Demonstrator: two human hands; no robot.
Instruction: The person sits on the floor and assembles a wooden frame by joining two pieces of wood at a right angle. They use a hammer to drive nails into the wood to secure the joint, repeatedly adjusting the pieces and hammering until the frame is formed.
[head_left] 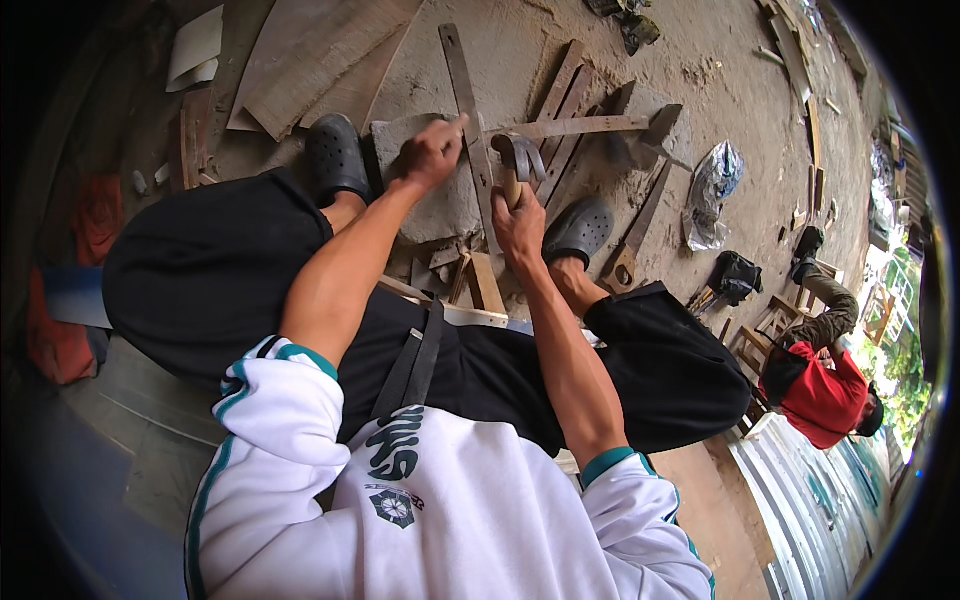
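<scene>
My right hand (520,228) grips a claw hammer (518,165) by its wooden handle, head up, just right of a long flat strip (459,72) with small holes. That strip lies slantwise over the right edge of a grey concrete block (440,212). Over the block, my left hand (430,155) is closed, its fingertips pinched at the strip's left edge. Whatever may be between those fingertips is too small to make out. To the right of the hammer, a pale curved wooden handle (590,126) runs toward a dark blade-like head (662,126).
A handsaw (640,228) lies beyond my right shoe (580,228). Narrow boards (565,88) rest behind the hammer; wide planks (325,65) lie far left. Crumpled silver plastic (712,195) and a black bag (737,277) are rightward. A person in red (822,395) crouches at far right.
</scene>
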